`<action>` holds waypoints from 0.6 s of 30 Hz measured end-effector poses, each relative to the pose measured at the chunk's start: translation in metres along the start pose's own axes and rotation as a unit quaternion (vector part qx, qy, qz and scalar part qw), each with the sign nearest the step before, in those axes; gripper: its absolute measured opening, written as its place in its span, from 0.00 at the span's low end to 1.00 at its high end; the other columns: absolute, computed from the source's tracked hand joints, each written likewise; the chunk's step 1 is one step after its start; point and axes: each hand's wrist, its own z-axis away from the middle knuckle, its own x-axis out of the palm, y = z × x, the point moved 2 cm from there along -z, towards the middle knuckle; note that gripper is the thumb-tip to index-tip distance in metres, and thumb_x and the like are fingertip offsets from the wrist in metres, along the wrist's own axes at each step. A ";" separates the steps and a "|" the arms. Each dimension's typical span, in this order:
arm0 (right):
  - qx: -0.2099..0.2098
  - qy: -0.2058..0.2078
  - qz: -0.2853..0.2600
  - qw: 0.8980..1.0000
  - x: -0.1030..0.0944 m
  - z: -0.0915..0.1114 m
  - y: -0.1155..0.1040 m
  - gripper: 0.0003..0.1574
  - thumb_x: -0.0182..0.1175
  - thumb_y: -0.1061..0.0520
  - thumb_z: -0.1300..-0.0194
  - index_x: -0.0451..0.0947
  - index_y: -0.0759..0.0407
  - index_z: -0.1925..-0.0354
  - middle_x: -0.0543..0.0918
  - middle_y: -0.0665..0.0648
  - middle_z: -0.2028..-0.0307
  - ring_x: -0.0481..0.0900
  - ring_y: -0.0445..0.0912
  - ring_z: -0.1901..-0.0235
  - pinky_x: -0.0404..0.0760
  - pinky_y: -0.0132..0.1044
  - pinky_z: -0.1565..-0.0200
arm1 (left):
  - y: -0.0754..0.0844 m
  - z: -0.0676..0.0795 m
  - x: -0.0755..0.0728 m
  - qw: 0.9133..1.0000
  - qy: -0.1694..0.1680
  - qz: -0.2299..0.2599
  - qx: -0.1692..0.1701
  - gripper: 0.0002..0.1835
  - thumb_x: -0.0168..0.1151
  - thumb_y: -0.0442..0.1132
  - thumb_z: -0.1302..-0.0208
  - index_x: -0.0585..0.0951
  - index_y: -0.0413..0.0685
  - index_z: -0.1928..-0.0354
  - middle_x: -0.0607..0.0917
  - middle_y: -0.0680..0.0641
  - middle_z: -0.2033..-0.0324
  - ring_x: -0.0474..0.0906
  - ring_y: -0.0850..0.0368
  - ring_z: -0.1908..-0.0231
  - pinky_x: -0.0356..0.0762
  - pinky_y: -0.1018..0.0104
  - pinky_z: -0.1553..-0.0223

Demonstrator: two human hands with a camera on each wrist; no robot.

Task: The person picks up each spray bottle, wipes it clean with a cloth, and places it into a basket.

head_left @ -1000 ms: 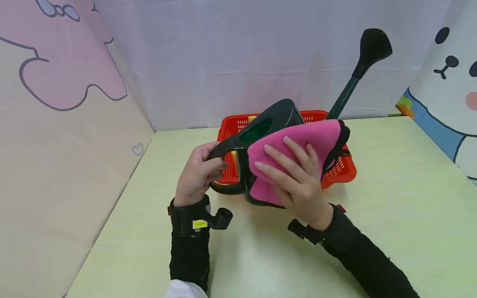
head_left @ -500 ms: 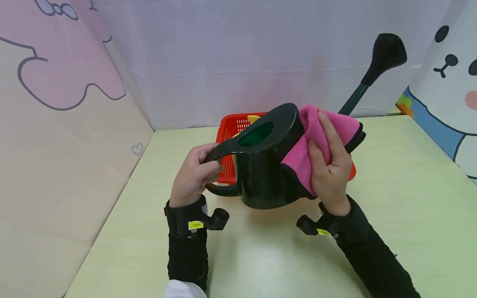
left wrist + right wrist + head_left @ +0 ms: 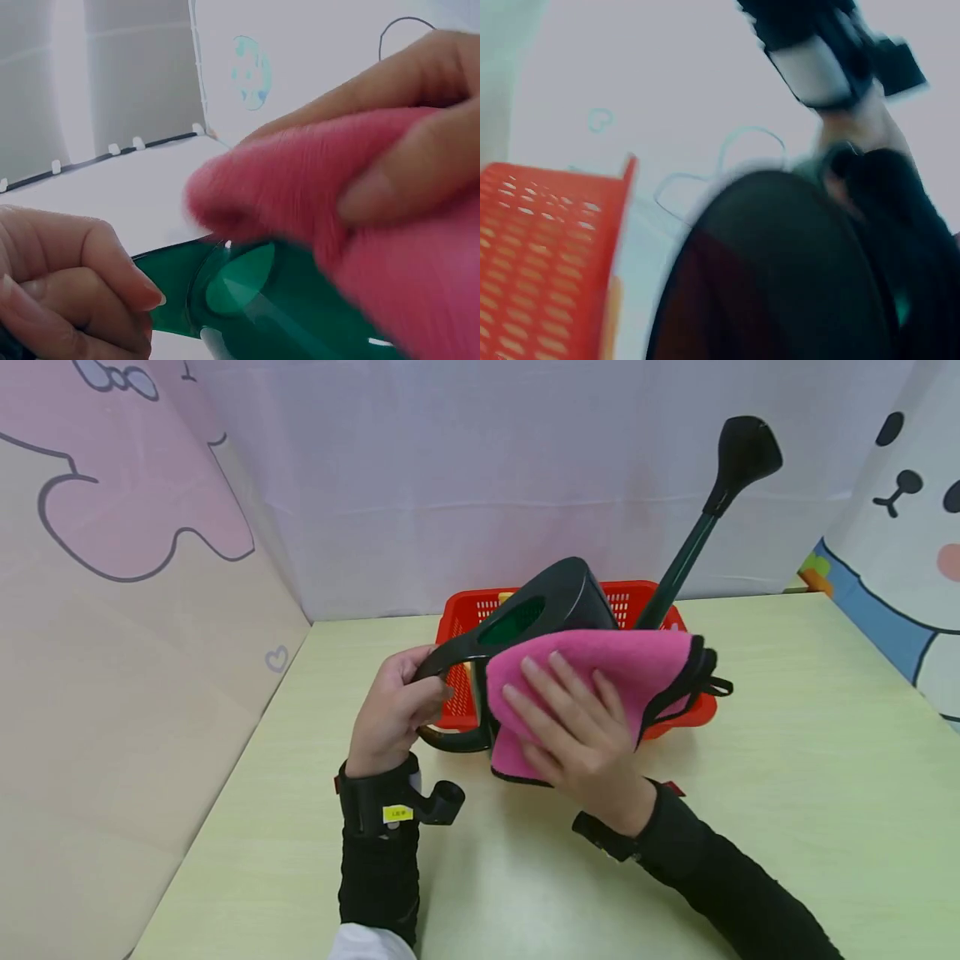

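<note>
A dark green watering can (image 3: 566, 589) is tilted in front of the basket, its long spout (image 3: 678, 568) rising right to a black flared end (image 3: 746, 453). My left hand (image 3: 393, 706) grips its handle (image 3: 450, 657), with fingers curled round it. On the can's side lies a folded pink cloth (image 3: 645, 660) with black edging. My right hand (image 3: 581, 739) presses on this cloth with its fingers spread and fairly straight. In the left wrist view, the cloth (image 3: 277, 176) covers part of the can (image 3: 240, 281). The can's dark surface (image 3: 772, 255) fills much of the right wrist view.
Behind the can, a red slotted basket (image 3: 468, 610) stands on the pale table (image 3: 795, 760). Bits of yellow show inside it. A white curtain (image 3: 450, 485) hangs at the back, and printed panels (image 3: 150, 652) flank the table.
The right hand slides the cloth right, bunching it round the can's far side, then returns left and lies flatter on it. The can tips and swings back; the left hand keeps its grip.
</note>
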 end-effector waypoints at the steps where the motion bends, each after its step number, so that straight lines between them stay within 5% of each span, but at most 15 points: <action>1: -0.033 -0.018 0.028 0.999 0.003 0.002 -0.005 0.24 0.55 0.52 0.44 0.74 0.55 0.47 0.77 0.60 0.49 0.67 0.55 0.44 0.56 0.52 0.38 | 0.000 -0.001 0.001 1.000 0.004 -0.003 -0.001 0.07 0.46 0.28 0.50 0.71 0.38 0.67 0.68 0.52 0.87 0.56 0.57 0.88 0.57 0.73 0.87; 4: -0.105 -0.056 0.101 0.988 0.010 0.005 -0.017 0.24 0.54 0.56 0.43 0.74 0.54 0.47 0.78 0.57 0.49 0.67 0.53 0.44 0.58 0.51 0.39 | -0.001 -0.002 0.002 1.000 0.007 -0.008 -0.004 0.09 0.48 0.29 0.50 0.71 0.36 0.64 0.73 0.52 0.84 0.57 0.58 0.88 0.58 0.73 0.86; 7: -0.124 -0.070 0.125 0.982 0.011 0.005 -0.020 0.24 0.53 0.59 0.43 0.73 0.53 0.46 0.77 0.56 0.48 0.66 0.52 0.43 0.59 0.51 0.39 | -0.002 -0.003 0.003 1.000 0.005 -0.009 -0.002 0.12 0.49 0.29 0.51 0.71 0.35 0.62 0.75 0.52 0.82 0.57 0.58 0.88 0.59 0.74 0.86; 13: -0.087 -0.039 0.056 0.994 0.003 -0.001 -0.007 0.23 0.56 0.56 0.45 0.75 0.54 0.48 0.79 0.57 0.50 0.68 0.53 0.45 0.55 0.51 0.37 | 0.000 -0.002 0.004 1.000 0.001 -0.003 0.001 0.10 0.47 0.29 0.50 0.70 0.36 0.63 0.72 0.52 0.84 0.57 0.58 0.88 0.59 0.73 0.86; 18: 0.001 0.012 -0.043 0.999 -0.007 -0.005 0.011 0.24 0.56 0.53 0.44 0.75 0.52 0.47 0.79 0.59 0.51 0.67 0.55 0.44 0.56 0.51 0.37 | 0.001 0.001 0.002 1.000 -0.002 0.000 -0.003 0.09 0.45 0.28 0.50 0.70 0.38 0.65 0.68 0.52 0.86 0.56 0.57 0.88 0.57 0.73 0.87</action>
